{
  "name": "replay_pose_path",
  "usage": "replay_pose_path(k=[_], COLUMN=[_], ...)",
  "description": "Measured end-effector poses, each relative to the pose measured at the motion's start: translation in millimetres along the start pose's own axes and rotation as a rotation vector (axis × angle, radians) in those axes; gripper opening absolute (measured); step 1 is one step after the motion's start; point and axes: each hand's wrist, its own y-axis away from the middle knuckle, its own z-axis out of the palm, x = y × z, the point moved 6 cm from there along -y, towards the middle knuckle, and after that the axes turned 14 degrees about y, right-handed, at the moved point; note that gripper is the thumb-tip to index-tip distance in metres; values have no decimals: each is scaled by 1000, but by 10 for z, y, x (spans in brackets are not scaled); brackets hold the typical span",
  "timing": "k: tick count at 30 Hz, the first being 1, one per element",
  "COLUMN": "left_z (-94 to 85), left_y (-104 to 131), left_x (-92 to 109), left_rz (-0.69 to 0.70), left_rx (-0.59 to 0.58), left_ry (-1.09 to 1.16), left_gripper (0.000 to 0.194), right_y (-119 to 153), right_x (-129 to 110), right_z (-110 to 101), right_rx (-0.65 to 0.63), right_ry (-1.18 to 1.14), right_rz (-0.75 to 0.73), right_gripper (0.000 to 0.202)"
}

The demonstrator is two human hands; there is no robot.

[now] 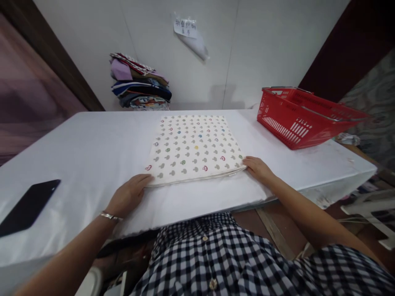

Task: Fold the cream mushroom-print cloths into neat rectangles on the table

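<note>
A folded cream cloth [197,154] printed with small grey and coloured mushrooms lies flat on the white-covered table [101,152]. At its near left corner, my left hand [132,193] grips the edge, fingers closed on the fabric. My right hand [259,169] pinches the near right corner between thumb and fingers. Between my hands the cloth's near edge shows several layers, and the near corners are partly covered by my fingers.
A red plastic basket [284,117] stands at the right. Behind, at the wall, is a stack of folded clothes [140,84]. A dark phone or tablet [29,207] lies on the left. A paper note [187,28] hangs on the wall.
</note>
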Motion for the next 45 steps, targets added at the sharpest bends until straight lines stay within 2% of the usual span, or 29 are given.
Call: replay_pose_path(k=[8,13,19,25,30,35,38,41,45], left_z=[-36,-82,-55,7,-9,-34,-37,-8,62], left_y=[-13,7,-11,-31,0,45,48,6,-96], left_x=[-65,-124,-172,-240,-263,-222,-174,-63,123], left_rz=[22,43,138,119,136,251,310,391,447], left_rx=[45,47,61,4,34,94,124,152,146], left_ry=[63,111,138,105,96,-10,-80,-149,-162], left_gripper=[42,38,33,35,34,39,42,41,37], right_y=[39,72,94,127,112,70,46,6,-54], right_x=[-45,30,161,164,126,25,-40,-116,-149], right_z=[14,117,318,298,271,212,135,76,63], right_rx=[-38,42,129,222,220,179,221,240,193], right_ry=[33,-5,30,80,85,95,116,131,110], right_rz=[-8,-22,-78,-157,-126,-95,-106,-150,-140], right_gripper=[40,34,32,30,30,33,35,33,33])
